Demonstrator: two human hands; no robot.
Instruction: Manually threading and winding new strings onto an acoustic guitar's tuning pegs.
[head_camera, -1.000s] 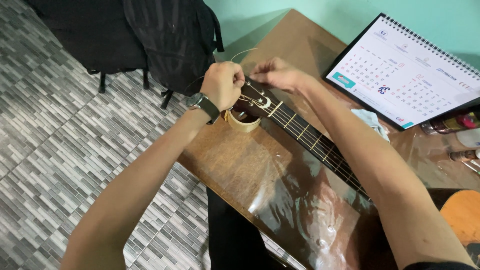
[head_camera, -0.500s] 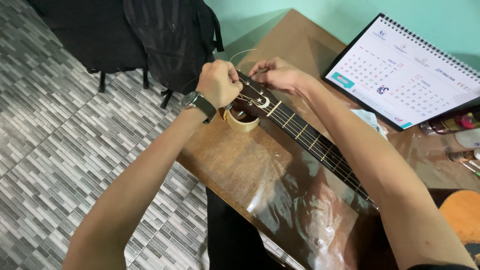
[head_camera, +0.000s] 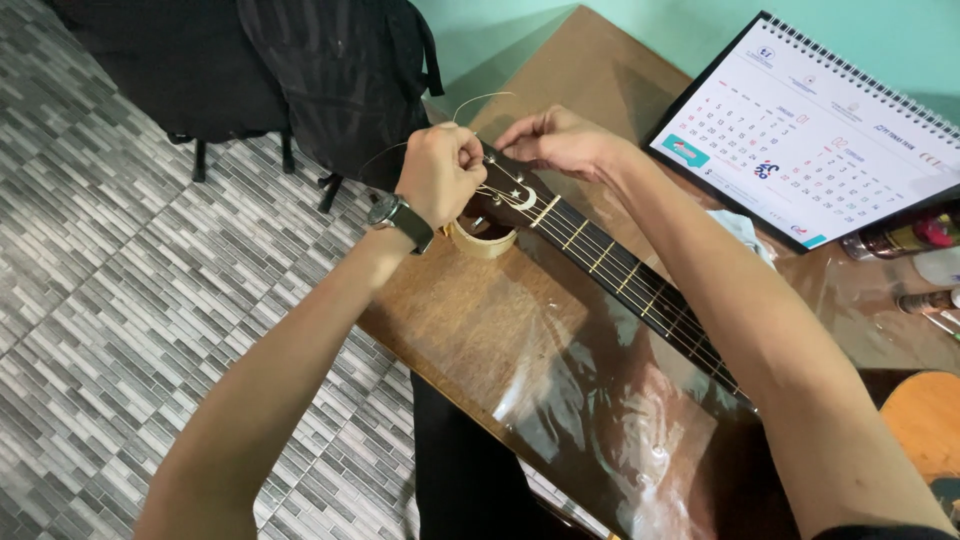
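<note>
Guitar head (head_camera: 503, 197): lies on the brown table (head_camera: 470, 330), propped on a roll of tape (head_camera: 483, 240), with both hands at it.
String (head_camera: 480, 97): a thin loose wire arcs up from the guitar head, above the hands.
Left hand (head_camera: 440, 172): closed in a fist at the near side of the guitar head; what the grip pinches cannot be made out. A dark wristwatch (head_camera: 398, 217) sits on the wrist.
Right hand (head_camera: 560, 140): fingers pinched together at the top edge of the guitar head, grip closed on something too small to tell.
Neck (head_camera: 640, 290): runs from the guitar head toward the lower right, across the table.
Calendar (head_camera: 810, 125): stands at the table's far right, well apart from the hands.
Backpack (head_camera: 340, 80): black, on the tiled floor (head_camera: 120, 290) beyond the table's far corner.
</note>
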